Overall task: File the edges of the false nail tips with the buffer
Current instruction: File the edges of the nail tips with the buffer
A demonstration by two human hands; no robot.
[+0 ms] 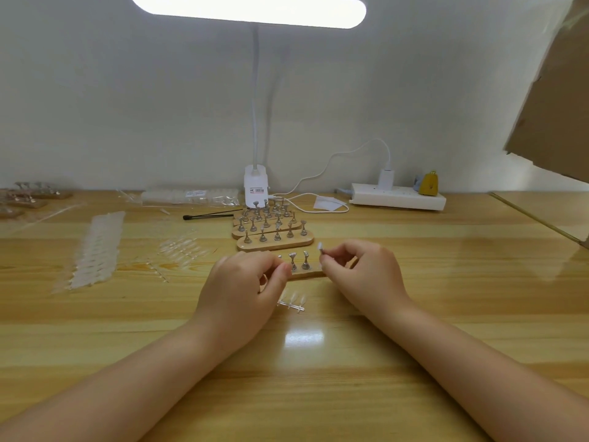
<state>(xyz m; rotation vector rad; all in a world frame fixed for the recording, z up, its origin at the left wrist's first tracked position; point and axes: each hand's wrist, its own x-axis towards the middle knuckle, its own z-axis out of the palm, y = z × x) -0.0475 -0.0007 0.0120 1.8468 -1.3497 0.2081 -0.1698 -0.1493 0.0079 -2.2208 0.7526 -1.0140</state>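
Our right hand (357, 269) pinched a stand (321, 252) capped with a nail tip, upright. Our left hand (245, 282), at nine o'clock from it and nearer the rack (307, 274), curled; contents unclear. We saw no buffer.

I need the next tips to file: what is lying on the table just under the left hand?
A short clear strip of false nail tips lies on the table, sticking out to the right from beneath the left hand. About three tips show; anything further left is covered by the hand.
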